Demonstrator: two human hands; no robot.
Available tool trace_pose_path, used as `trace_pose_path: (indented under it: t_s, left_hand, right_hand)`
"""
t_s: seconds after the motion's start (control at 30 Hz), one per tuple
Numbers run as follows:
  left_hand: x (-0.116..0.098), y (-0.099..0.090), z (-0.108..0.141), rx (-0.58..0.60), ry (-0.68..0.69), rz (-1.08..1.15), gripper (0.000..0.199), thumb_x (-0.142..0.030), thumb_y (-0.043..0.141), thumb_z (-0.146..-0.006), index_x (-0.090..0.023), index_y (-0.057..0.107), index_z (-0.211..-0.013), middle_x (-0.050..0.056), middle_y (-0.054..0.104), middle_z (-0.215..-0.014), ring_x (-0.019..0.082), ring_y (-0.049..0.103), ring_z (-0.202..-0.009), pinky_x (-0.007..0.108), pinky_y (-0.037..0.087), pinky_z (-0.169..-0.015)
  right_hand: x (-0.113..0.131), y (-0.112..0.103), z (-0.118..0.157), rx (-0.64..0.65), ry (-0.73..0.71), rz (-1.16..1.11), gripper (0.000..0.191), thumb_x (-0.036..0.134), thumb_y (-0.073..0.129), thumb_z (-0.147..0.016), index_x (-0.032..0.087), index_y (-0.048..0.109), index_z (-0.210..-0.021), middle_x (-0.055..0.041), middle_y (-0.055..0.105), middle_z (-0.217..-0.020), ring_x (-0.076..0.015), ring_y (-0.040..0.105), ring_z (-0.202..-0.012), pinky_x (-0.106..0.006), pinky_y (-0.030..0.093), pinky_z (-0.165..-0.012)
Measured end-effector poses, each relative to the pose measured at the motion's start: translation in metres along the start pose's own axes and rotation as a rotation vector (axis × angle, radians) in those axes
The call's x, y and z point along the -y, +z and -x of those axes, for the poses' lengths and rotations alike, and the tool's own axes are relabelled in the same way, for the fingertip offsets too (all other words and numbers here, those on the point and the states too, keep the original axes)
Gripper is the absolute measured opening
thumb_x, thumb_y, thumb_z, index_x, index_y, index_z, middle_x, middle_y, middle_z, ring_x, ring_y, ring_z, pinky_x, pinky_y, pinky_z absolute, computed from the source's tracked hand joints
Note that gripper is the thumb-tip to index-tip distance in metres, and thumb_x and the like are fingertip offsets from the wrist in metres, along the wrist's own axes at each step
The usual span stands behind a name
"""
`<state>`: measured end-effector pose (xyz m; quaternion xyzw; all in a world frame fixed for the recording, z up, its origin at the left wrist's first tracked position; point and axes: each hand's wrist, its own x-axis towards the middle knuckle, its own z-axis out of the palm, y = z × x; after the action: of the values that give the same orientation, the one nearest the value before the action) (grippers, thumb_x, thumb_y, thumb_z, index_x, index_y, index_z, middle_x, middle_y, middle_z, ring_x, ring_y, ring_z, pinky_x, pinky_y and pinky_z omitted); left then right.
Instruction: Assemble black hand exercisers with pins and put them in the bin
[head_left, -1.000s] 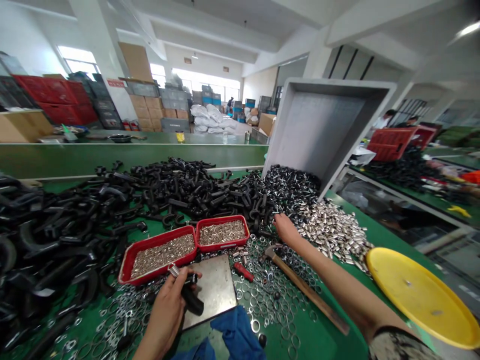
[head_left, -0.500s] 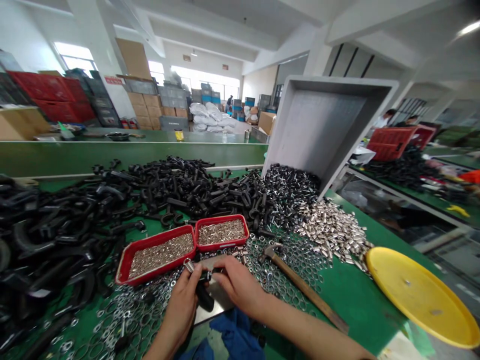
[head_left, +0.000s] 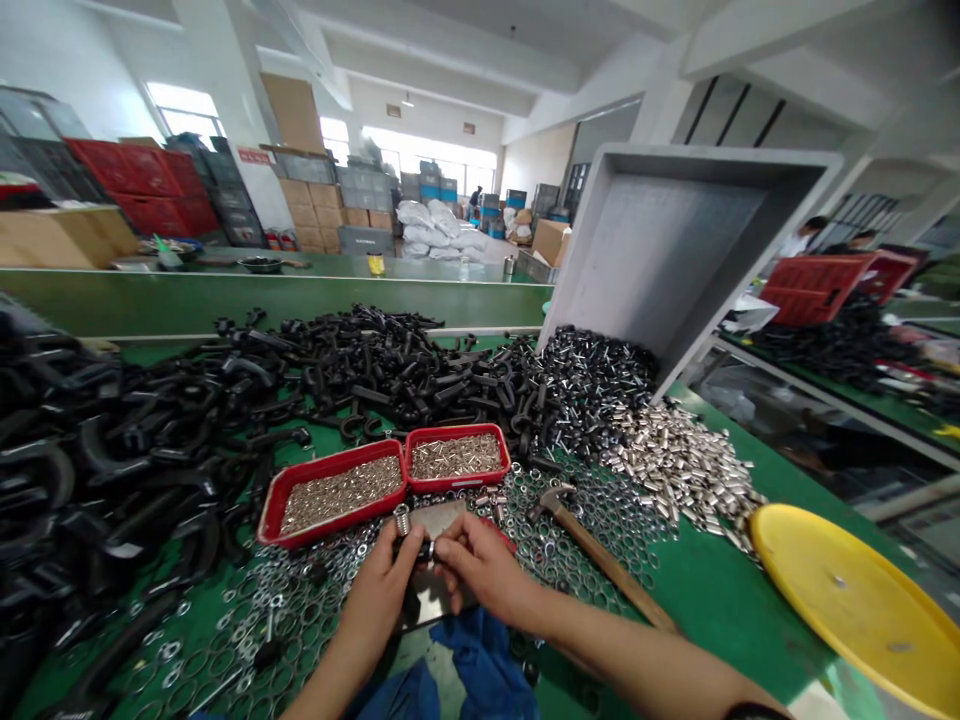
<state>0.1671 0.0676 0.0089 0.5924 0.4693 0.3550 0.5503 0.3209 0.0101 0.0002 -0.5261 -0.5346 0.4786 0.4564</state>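
Observation:
My left hand [head_left: 381, 590] is closed around a dark part, with a silvery spring [head_left: 403, 520] standing up by its thumb. My right hand [head_left: 484, 568] pinches a small shiny ring [head_left: 431, 553] against that part, its fingertips close to the left thumb. Both hands are over a metal plate [head_left: 437, 518] on the green table. Just behind them are two red trays, the left [head_left: 334, 490] and the right [head_left: 457, 457], filled with small metal pins. Much of the dark part is hidden by my fingers.
A hammer [head_left: 600, 560] lies right of my hands among scattered rings [head_left: 525, 510]. Black parts [head_left: 375, 370] are heaped behind and left. A tilted grey bin [head_left: 667, 230], metal sleeves [head_left: 690, 465] and a yellow lid [head_left: 855, 600] are at right. Blue cloth [head_left: 480, 660] lies in front.
The view has turned slightly left, shifting the scene rightward. My right fingers have moved onto the ring at the dark part, and the part's black end now shows less below my hands.

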Motion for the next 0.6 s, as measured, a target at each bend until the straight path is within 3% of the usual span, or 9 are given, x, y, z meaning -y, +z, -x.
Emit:
trace_pose_path:
  t_s: [0.07, 0.13, 0.2, 0.3, 0.37, 0.47, 0.5, 0.53, 0.6]
  left_hand:
    - [0.007, -0.001, -0.004, -0.069, 0.095, -0.151, 0.038, -0.056, 0.061, -0.079, -0.021, 0.063, -0.091, 0.007, 0.069, -0.095, 0.029, 0.063, -0.094, 0.042, 0.048, -0.091]
    - [0.011, -0.002, -0.005, -0.086, 0.172, -0.223, 0.035, -0.054, 0.057, -0.083, -0.021, 0.062, -0.094, 0.008, 0.068, -0.097, 0.029, 0.063, -0.095, 0.041, 0.048, -0.091]
    - [0.012, -0.006, -0.004, -0.029, 0.265, -0.268, 0.031, -0.050, 0.052, -0.089, -0.022, 0.062, -0.097, 0.008, 0.068, -0.098, 0.027, 0.063, -0.095, 0.039, 0.048, -0.091]
    - [0.011, -0.013, 0.000, 0.141, 0.374, -0.352, 0.027, -0.046, 0.048, -0.093, -0.023, 0.062, -0.094, 0.006, 0.067, -0.094, 0.024, 0.063, -0.092, 0.035, 0.048, -0.088]
    - [0.014, -0.015, 0.002, 0.192, 0.372, -0.381, 0.029, -0.047, 0.047, -0.094, -0.022, 0.062, -0.091, 0.006, 0.067, -0.090, 0.024, 0.064, -0.088, 0.035, 0.049, -0.083]
    - [0.019, -0.017, 0.006, 0.085, 0.321, -0.338, 0.032, -0.049, 0.046, -0.095, -0.021, 0.062, -0.095, 0.007, 0.068, -0.093, 0.024, 0.065, -0.088, 0.035, 0.051, -0.082]
    - [0.020, -0.017, 0.008, 0.047, 0.321, -0.317, 0.032, -0.048, 0.046, -0.095, -0.021, 0.062, -0.098, 0.007, 0.069, -0.096, 0.023, 0.065, -0.090, 0.035, 0.051, -0.084]
    - [0.020, -0.018, 0.010, 0.029, 0.337, -0.303, 0.031, -0.047, 0.046, -0.096, -0.021, 0.062, -0.099, 0.006, 0.069, -0.098, 0.022, 0.065, -0.092, 0.034, 0.051, -0.087]
    - [0.020, -0.019, 0.013, 0.067, 0.389, -0.306, 0.028, -0.045, 0.047, -0.096, -0.022, 0.063, -0.098, 0.005, 0.069, -0.099, 0.021, 0.065, -0.094, 0.032, 0.050, -0.088]
  right_hand:
    - [-0.008, 0.011, -0.003, 0.011, 0.141, -0.269, 0.037, 0.059, 0.051, -0.092, 0.024, 0.040, -0.093, 0.0052, 0.057, -0.071, -0.0112, 0.054, -0.049, -0.026, 0.048, -0.047]
    - [-0.010, 0.016, -0.004, -0.005, 0.143, -0.348, 0.046, 0.060, 0.065, -0.082, 0.024, 0.040, -0.094, 0.0070, 0.057, -0.071, -0.0101, 0.055, -0.048, -0.024, 0.048, -0.047]
    - [-0.009, 0.015, -0.003, 0.032, 0.153, -0.391, 0.049, 0.059, 0.070, -0.079, 0.023, 0.042, -0.095, 0.0075, 0.056, -0.070, -0.0091, 0.053, -0.047, -0.022, 0.047, -0.045]
    - [-0.004, 0.007, 0.001, 0.292, 0.347, -0.466, 0.054, 0.073, 0.039, -0.090, 0.019, 0.048, -0.090, 0.0047, 0.054, -0.062, -0.0083, 0.044, -0.038, -0.022, 0.039, -0.037]
    - [-0.001, 0.003, 0.004, 0.349, 0.398, -0.353, 0.059, 0.073, 0.031, -0.092, 0.018, 0.050, -0.090, 0.0025, 0.056, -0.063, -0.0085, 0.043, -0.038, -0.023, 0.037, -0.038]
    - [0.002, 0.000, 0.006, 0.184, 0.255, -0.061, 0.045, 0.064, 0.056, -0.088, 0.020, 0.050, -0.097, 0.0023, 0.059, -0.074, -0.0075, 0.048, -0.049, -0.020, 0.037, -0.048]
    - [0.004, -0.001, 0.007, 0.173, 0.229, -0.009, 0.044, 0.063, 0.055, -0.089, 0.020, 0.051, -0.096, 0.0027, 0.058, -0.073, -0.0074, 0.047, -0.050, -0.020, 0.037, -0.049]
    - [0.005, -0.001, 0.006, 0.221, 0.235, 0.003, 0.046, 0.065, 0.045, -0.093, 0.019, 0.052, -0.093, 0.0030, 0.056, -0.068, -0.0077, 0.045, -0.049, -0.020, 0.037, -0.050]
    - [0.007, -0.002, 0.006, 0.434, 0.313, -0.045, 0.069, 0.068, 0.008, -0.097, 0.018, 0.053, -0.086, 0.0025, 0.050, -0.057, -0.0097, 0.042, -0.043, -0.024, 0.038, -0.048]
